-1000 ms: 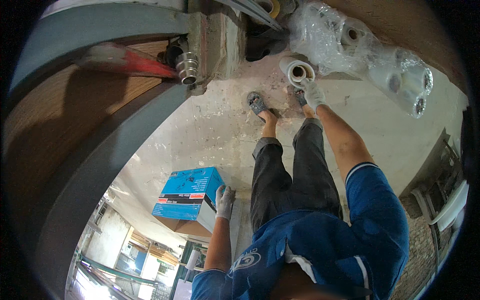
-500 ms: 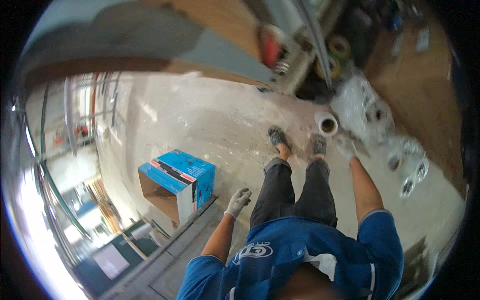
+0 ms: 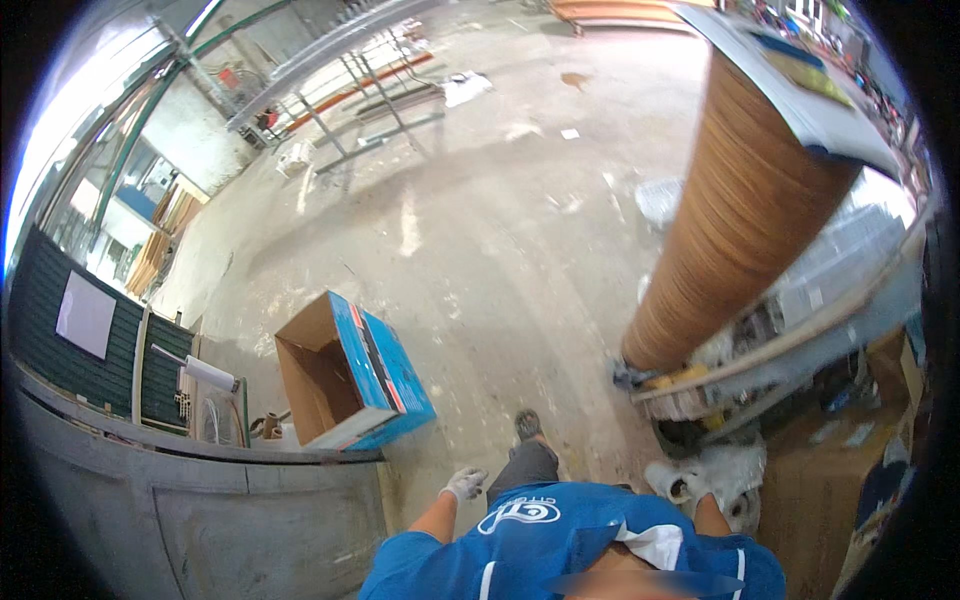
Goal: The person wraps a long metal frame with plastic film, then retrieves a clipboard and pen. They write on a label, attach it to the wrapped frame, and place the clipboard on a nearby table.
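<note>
My left hand [image 3: 465, 484] wears a pale work glove and hangs empty, fingers loosely apart, to the left of my leg. The open cardboard box [image 3: 385, 375], blue outside and brown inside, lies on its side on the floor beyond it. On my other side, my right hand [image 3: 702, 487], also gloved, is at a white roll of stretch film [image 3: 678, 490] with a dark core and appears to grip its side. My arm and body partly hide these fingers. More film-wrapped rolls [image 3: 741, 508] lie just beyond that hand.
A tall brown wrapped column [image 3: 735, 210] leans at the right beside a metal-edged machine bed [image 3: 790, 340]. A grey metal cabinet [image 3: 260, 520] flanks my left. A metal rack [image 3: 370, 90] stands far off, and a brown carton [image 3: 815, 500] lies at the right.
My view has swung up and round, bringing the far floor, rack and brown column in. The box now shows its open side more. The white roll has stayed beside my right hand.
</note>
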`<state>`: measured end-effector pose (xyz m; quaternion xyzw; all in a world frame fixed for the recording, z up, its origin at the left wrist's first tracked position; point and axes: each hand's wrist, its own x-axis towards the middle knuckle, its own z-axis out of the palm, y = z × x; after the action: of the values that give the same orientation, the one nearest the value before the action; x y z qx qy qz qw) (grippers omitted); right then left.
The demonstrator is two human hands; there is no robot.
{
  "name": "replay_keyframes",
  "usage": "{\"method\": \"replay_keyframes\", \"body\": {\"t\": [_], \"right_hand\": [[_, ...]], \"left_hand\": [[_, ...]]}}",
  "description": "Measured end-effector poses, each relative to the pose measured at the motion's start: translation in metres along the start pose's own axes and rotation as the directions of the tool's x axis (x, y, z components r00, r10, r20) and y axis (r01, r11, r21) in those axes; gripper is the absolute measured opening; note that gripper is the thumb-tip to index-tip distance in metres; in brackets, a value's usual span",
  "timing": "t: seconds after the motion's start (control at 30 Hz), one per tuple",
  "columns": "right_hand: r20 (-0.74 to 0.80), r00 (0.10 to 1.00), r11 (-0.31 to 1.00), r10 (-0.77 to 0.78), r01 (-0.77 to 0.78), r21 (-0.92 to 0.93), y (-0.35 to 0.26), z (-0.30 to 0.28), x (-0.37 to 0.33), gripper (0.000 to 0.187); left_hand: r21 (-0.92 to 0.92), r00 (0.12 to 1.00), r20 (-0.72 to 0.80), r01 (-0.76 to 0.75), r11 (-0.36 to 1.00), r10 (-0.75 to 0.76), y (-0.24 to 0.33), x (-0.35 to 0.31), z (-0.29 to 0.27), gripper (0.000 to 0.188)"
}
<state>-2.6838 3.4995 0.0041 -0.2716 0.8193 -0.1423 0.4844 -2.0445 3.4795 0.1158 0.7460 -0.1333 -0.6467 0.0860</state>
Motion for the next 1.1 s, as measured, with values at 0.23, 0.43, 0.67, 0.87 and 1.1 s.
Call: {"method": "replay_keyframes", "body": {"t": [0.23,0.43,0.67,0.87,1.1], "right_hand": [[0.204,0.889,0.875,-0.41,0.446,-0.187,-0.334,0.101,-0.034,0.035],[-0.078,0.705,0.698,-0.705,0.67,-0.252,-0.612,0.082,-0.077,0.034],[-0.317,0.167,0.256,-0.934,0.93,-0.264,-0.822,-0.012,-0.139,0.025],[-0.137,-0.021,0.023,-0.99,0.95,-0.312,-0.851,-0.076,-0.262,0.027],[-0.666,0.081,0.667,-0.742,0.197,-0.719,-0.867,-0.149,-0.374,0.029]], "left_hand": [[-0.433,0.985,0.004,-0.154,0.888,0.173,0.133,0.044,-0.14,0.022],[-0.402,0.957,0.005,-0.264,0.876,0.291,0.281,0.11,-0.167,0.008],[0.103,0.738,0.214,-0.669,0.736,0.64,0.436,0.181,-0.17,0.013],[0.019,0.915,0.307,-0.282,0.959,0.263,0.586,0.251,-0.138,0.021],[-0.013,0.679,0.591,-0.532,0.847,0.436,0.838,0.217,-0.073,0.036]]}}
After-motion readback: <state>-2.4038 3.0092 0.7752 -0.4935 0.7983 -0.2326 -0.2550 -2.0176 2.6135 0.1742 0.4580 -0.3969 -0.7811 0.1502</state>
